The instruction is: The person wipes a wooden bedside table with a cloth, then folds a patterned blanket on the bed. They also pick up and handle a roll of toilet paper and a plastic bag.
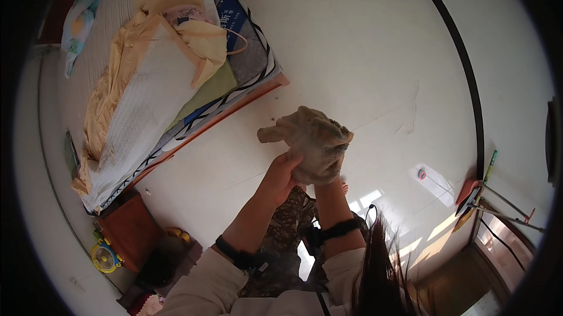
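Observation:
A crumpled grey-brown cloth item (314, 140), perhaps a fabric glove, is held up before me over the pale floor. My left hand (283, 175) grips its lower left edge, with the thumb pressed on top. A narrow finger-like part of the fabric sticks out to the left, and the right edge looks darker and rough. My right forearm (332, 201) runs up to the lower right of the fabric, which covers nearly all of my right hand; its fingers are hidden.
At the upper left stands a bed (220, 118) with rumpled sheets (149, 69). A reddish-brown cabinet (134, 232) and a small yellow fan (105, 258) are at the lower left. Cleaning tools (468, 197) lean by the right wall, and a small pink round object (422, 174) lies on the floor.

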Action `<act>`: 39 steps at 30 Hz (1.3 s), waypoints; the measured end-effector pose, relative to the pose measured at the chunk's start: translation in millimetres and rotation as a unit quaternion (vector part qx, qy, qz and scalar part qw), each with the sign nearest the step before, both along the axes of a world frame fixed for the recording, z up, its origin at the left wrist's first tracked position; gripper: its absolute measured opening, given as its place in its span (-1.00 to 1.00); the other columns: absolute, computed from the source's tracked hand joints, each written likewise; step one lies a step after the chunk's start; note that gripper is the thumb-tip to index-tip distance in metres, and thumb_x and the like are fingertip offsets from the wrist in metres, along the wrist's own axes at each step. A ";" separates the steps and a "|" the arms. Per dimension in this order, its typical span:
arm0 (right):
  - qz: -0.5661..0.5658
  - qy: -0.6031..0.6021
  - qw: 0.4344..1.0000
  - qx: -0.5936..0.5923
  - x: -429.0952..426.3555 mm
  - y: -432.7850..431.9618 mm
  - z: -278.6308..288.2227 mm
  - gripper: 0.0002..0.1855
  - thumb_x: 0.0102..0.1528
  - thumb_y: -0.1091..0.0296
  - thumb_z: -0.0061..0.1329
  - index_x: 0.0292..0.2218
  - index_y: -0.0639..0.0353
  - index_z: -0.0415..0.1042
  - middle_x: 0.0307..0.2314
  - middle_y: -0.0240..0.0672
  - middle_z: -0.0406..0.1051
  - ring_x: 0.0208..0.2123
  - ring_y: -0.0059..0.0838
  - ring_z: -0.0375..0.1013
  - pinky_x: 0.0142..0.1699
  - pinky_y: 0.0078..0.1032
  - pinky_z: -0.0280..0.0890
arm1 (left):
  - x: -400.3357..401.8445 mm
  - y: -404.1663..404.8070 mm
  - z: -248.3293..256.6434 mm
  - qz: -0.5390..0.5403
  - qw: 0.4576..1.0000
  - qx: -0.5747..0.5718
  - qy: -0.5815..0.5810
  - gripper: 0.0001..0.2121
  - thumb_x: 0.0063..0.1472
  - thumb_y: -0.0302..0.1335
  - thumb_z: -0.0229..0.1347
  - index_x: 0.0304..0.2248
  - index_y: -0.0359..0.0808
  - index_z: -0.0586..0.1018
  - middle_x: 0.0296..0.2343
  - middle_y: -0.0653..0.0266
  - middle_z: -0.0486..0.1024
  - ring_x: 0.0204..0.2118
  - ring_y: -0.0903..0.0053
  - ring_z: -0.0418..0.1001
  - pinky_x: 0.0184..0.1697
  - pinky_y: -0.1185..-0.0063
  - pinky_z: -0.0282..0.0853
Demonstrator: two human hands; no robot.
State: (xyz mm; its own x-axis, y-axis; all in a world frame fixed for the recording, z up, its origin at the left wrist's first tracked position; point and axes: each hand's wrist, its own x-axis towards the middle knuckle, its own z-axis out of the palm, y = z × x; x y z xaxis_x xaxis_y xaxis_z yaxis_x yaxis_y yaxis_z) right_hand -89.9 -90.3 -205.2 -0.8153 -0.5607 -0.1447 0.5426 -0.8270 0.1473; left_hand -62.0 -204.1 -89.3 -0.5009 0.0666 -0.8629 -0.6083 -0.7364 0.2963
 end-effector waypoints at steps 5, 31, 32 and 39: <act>0.057 -0.050 0.995 -0.071 -76.9 -9.2 -41.9 -0.50 0.13 0.21 -0.36 0.03 0.34 0.18 -0.06 -0.09 0.28 -0.02 -0.19 0.27 0.11 -0.30 0.16 | -56.9 -59.5 -36.4 -0.218 0.586 -0.755 0.198 -0.71 0.20 -0.42 -0.02 -0.10 -0.35 0.36 -0.16 0.12 0.39 -0.17 0.32 0.41 -0.12 0.44 0.32; 0.312 -0.154 0.886 0.307 -197.8 -134.3 -329.3 -0.37 0.10 0.07 -0.22 0.12 0.22 0.11 0.00 -0.22 0.20 0.08 -0.35 0.12 0.12 -0.48 0.09 | -164.2 -131.1 -173.4 -0.258 0.290 -0.915 0.111 -0.51 0.22 -0.26 -0.40 -0.06 -0.45 0.35 -0.08 -0.08 0.36 0.03 0.21 0.28 0.22 0.28 -0.24; 0.287 -0.074 0.901 0.315 -197.0 -133.2 -293.5 -0.43 0.12 0.13 -0.24 0.11 0.23 0.13 0.01 -0.22 0.19 0.09 -0.37 0.11 0.13 -0.50 0.05 | -166.1 -130.2 -175.0 -0.252 0.295 -0.914 0.118 -0.52 0.22 -0.26 -0.39 -0.08 -0.45 0.37 -0.09 -0.06 0.38 0.03 0.23 0.28 0.22 0.29 -0.25; 0.236 0.165 0.896 0.338 -213.3 -140.3 -118.8 -0.56 0.18 0.44 -0.32 0.09 0.30 0.15 0.08 -0.19 0.13 0.14 -0.41 0.05 0.17 -0.53 -0.04 | -179.7 -117.1 -165.5 -0.205 0.339 -0.913 0.102 -0.57 0.20 -0.27 -0.31 -0.10 -0.32 0.46 -0.08 0.18 0.41 -0.03 0.35 0.32 0.16 0.34 -0.14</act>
